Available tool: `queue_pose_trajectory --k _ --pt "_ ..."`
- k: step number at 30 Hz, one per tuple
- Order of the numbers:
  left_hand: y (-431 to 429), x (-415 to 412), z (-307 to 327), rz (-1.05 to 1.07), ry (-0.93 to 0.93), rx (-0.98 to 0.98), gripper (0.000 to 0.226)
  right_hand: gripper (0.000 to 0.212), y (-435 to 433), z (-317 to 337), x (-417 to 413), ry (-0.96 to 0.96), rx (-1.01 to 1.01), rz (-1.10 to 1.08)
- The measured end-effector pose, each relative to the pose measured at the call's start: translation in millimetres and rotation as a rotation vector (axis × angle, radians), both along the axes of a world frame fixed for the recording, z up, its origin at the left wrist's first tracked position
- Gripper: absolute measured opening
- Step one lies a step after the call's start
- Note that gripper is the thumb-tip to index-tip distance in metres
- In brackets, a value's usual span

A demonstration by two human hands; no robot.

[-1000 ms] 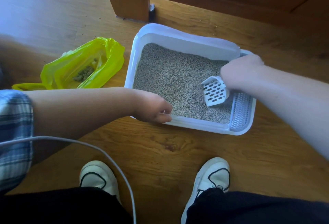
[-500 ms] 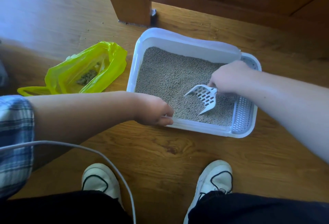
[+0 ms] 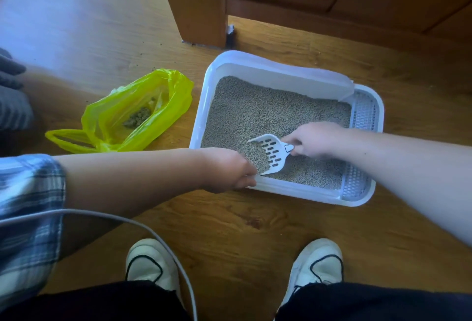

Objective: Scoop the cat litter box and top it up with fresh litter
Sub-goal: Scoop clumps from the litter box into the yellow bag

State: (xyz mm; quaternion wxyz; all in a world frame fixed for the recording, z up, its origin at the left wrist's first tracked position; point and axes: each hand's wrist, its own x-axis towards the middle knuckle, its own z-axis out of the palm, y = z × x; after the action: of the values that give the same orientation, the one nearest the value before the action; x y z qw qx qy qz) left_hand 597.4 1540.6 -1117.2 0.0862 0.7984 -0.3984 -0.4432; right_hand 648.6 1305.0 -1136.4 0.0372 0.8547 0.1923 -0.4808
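The scoop (image 3: pixel 270 153) handle (mostly) hides inside the right hand (image 3: pixel 315 139).

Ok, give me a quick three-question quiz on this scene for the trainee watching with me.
1. What does the right hand hold? A. a brush B. the white scoop C. a cloth
2. True or false: the yellow bag lies on the floor, outside the litter box.
3. Fill in: the left hand grips the box's ___ rim.
Key: 1 B; 2 true; 3 near.

White slotted scoop (image 3: pixel 271 153) half-full, tilted in grey-litter box (image 3: pixel 204 106).
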Motion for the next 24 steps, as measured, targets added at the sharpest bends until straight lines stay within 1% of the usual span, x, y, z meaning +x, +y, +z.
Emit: queue_pose_trajectory --k 3,6,9,11,13,15,17,19,21,24 --pt "-2.8 0.3 5.8 -0.021 -0.025 0.018 0.032 0.018 7.6 -6.2 -8.8 0.044 0.048 -0.065" --pt "-6.3 0.3 8.9 -0.069 -0.058 0.006 0.034 0.017 27.9 -13.5 -22.2 -0.011 0.111 -0.141" --pt "-7.0 -0.5 9.7 -0.177 -0.116 0.056 0.027 0.020 59.4 -15.9 -27.1 -0.112 0.127 -0.148" --pt "-7.7 -0.9 11.2 -0.210 -0.148 0.056 0.027 0.023 74.4 -15.2 -22.9 -0.156 0.126 -0.150" --pt "-7.8 0.2 13.6 -0.197 -0.160 0.034 0.030 0.020 76.6 -15.6 -16.8 -0.124 0.149 -0.177" --pt "-7.0 -0.2 13.5 -0.202 -0.182 0.003 0.031 0.020 69.7 -18.2 -13.8 -0.046 0.202 -0.257" --pt "-4.8 -2.1 12.5 -0.188 -0.166 0.022 0.031 0.028 59.7 -20.0 -15.7 -0.001 0.277 -0.392" --pt "-2.3 -2.1 10.6 -0.106 -0.113 0.021 0.030 0.033 50.7 -20.8 -17.7 -0.015 0.350 -0.490" --pt "-2.1 -1.3 9.7 -0.034 -0.069 0.006 0.032 0.028 41.8 -19.8 -18.1 -0.063 0.403 -0.514" --pt "-2.9 -1.1 8.5 -0.036 -0.055 0.018 0.033 0.010 28.2 -18.0 -19.8 -0.121 0.458 -0.581"
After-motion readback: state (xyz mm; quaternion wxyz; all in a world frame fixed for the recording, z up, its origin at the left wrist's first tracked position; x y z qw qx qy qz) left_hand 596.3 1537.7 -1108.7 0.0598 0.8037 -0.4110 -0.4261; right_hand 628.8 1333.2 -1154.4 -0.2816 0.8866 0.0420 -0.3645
